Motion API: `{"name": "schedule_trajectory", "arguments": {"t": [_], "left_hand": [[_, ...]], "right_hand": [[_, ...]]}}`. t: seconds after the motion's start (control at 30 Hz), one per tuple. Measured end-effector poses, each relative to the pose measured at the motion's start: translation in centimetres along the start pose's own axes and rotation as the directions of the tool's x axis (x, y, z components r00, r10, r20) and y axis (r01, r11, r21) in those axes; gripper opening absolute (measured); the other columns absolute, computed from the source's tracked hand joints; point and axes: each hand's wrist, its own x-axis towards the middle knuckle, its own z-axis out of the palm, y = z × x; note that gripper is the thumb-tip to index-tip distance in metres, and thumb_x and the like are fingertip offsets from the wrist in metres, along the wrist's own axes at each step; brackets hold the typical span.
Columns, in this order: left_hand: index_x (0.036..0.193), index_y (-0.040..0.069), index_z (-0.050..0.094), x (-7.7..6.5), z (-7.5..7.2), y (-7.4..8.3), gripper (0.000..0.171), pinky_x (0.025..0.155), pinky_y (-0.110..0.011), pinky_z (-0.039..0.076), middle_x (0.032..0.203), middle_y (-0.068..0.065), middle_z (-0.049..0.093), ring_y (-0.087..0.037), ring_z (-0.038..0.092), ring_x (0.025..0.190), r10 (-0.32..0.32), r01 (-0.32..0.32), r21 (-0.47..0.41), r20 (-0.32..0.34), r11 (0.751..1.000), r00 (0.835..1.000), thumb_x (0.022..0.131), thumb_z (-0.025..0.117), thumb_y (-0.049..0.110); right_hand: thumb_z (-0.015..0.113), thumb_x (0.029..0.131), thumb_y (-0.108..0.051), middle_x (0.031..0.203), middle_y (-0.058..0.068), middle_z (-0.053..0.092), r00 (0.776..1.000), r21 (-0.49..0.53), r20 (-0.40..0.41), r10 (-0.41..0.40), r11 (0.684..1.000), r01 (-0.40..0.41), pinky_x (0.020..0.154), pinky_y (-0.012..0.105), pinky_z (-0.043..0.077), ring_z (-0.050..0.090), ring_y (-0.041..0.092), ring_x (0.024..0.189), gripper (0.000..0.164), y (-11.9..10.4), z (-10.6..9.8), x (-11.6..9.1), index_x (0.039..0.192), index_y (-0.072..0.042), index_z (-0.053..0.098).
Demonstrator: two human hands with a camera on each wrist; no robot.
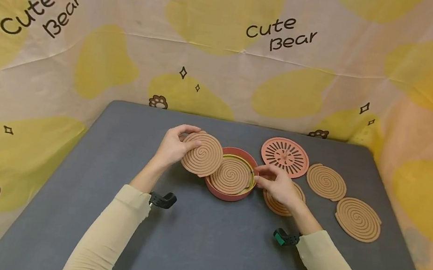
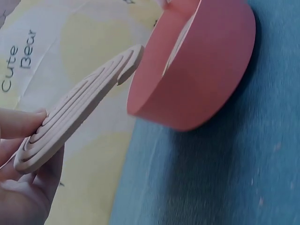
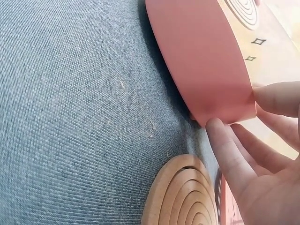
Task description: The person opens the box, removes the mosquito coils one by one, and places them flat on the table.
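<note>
My left hand (image 1: 172,147) pinches a tan mosquito coil (image 1: 203,154) by its edge, thumb on one face and fingers behind. The coil hangs tilted beside a round pink-red box (image 1: 226,197), overlapping its left rim in the head view. Inside that box lies another coil (image 1: 231,175), with a yellow-green ring round it. At the box's right side, my right hand (image 1: 278,185) holds the rim; in the right wrist view its thumb (image 3: 279,97) is at the edge and its fingertips rest against the outer wall.
A pink slotted lid (image 1: 285,156) lies behind my right hand. Beneath that hand is a partly hidden round coil (image 1: 278,206). Two more mosquito coils (image 1: 326,182) lie farther right on the grey-blue table (image 1: 214,257). A printed cloth (image 1: 216,26) hangs round the back and sides.
</note>
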Motion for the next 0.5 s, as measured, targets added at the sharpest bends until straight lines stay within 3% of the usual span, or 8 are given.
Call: {"name": "schedule_trajectory", "arguments": {"t": [0.33,0.5], "left_hand": [[0.129,0.002,0.067,0.1,-2.5,-1.3,0.041,0.071,-0.025,0.058,0.123,-0.018,0.061,-0.031,0.068,0.101,-0.022,0.022,0.001,-0.073,1.0,0.997,0.091,0.079,0.011],[0.13,0.003,0.066,0.2,-3.7,-2.4,0.041,0.068,-0.023,0.057,0.124,-0.019,0.061,-0.024,0.066,0.095,-0.05,0.053,0.026,-0.118,0.998,0.992,0.092,0.078,0.013]], "right_hand": [[0.069,0.1,-0.017,0.119,0.017,0.067,1.0,0.012,0.009,0.02,1.0,-0.021,0.084,0.042,0.059,0.068,0.028,0.1,0.036,0.0,-0.2,0.0,0.13,0.001,0.064],[0.069,0.099,-0.019,0.12,0.015,0.067,1.0,-0.002,0.008,0.024,1.0,-0.024,0.082,0.039,0.058,0.067,0.027,0.101,0.036,0.0,-0.2,0.0,0.13,-0.001,0.064]]}}
